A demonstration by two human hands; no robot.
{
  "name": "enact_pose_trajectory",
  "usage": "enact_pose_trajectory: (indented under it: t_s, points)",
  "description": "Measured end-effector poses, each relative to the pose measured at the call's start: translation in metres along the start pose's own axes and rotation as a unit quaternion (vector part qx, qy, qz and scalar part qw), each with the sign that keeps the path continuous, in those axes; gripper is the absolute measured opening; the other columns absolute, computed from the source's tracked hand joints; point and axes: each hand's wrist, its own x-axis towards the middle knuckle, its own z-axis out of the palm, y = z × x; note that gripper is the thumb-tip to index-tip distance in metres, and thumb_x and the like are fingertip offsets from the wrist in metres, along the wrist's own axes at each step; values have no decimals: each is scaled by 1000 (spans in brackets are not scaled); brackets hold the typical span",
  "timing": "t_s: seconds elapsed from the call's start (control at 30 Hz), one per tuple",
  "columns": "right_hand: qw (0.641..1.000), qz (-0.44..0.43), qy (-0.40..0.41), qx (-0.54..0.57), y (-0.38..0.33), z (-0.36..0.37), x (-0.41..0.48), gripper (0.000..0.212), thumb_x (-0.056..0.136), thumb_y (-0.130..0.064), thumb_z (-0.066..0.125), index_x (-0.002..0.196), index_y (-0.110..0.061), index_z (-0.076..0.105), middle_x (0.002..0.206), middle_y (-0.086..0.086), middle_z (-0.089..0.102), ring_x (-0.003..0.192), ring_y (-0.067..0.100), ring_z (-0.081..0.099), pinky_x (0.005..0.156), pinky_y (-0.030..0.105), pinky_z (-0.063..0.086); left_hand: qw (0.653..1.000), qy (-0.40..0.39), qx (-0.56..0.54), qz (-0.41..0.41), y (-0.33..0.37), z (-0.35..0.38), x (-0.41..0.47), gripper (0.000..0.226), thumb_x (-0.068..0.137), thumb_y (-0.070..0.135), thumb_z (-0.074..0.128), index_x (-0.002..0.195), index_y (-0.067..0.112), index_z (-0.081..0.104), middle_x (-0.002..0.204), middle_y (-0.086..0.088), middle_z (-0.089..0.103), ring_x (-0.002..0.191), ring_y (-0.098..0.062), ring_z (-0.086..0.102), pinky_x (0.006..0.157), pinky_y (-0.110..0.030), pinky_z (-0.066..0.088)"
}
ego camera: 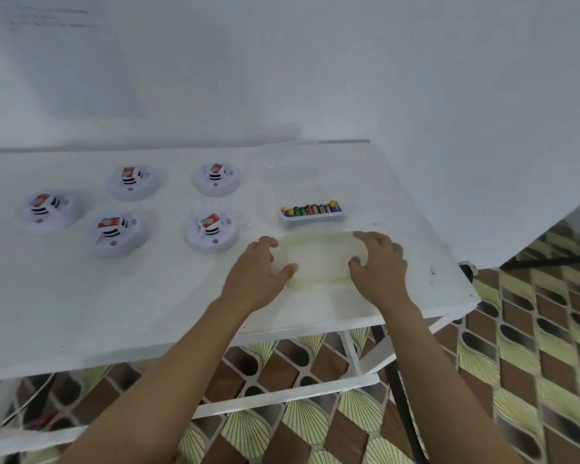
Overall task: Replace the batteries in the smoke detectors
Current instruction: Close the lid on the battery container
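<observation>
Several white round smoke detectors lie on the white table (148, 313), each with a red-and-white battery showing on top; the nearest one (211, 231) lies left of my hands, another (119, 234) further left. A small clear tray (312, 218) holds a row of several cylindrical batteries (310, 209). In front of it lies a clear plastic container with a green rim (320, 259). My left hand (258, 266) grips its left edge with thumb and curled fingers. My right hand (379, 262) grips its right edge the same way.
A second clear plastic piece (290, 174) lies at the back of the table near the white wall. The table's right edge (462, 272) is close to my right hand. Below are the white table frame (282, 396) and a patterned tile floor (533, 346).
</observation>
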Motion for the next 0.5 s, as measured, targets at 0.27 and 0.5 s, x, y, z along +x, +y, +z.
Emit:
enact_pose_trajectory:
  t_s: [0.27, 0.5]
  points:
    - [997, 37, -20, 61, 23, -1, 7, 54, 98, -16, 55, 150, -6, 42, 142, 17, 53, 130, 37, 45, 109, 44, 35, 997, 53, -9, -64, 13, 12, -3, 54, 86, 31, 66, 132, 15, 44, 109, -7, 58, 98, -23, 55, 77, -30, 40]
    - [997, 35, -34, 52, 20, -5, 4, 54, 96, -17, 52, 149, -11, 42, 129, 13, 60, 125, 33, 45, 97, 45, 46, 996, 49, 52, -61, 24, 8, -3, 62, 85, 27, 62, 141, 10, 42, 99, -8, 61, 91, -24, 51, 75, -29, 38]
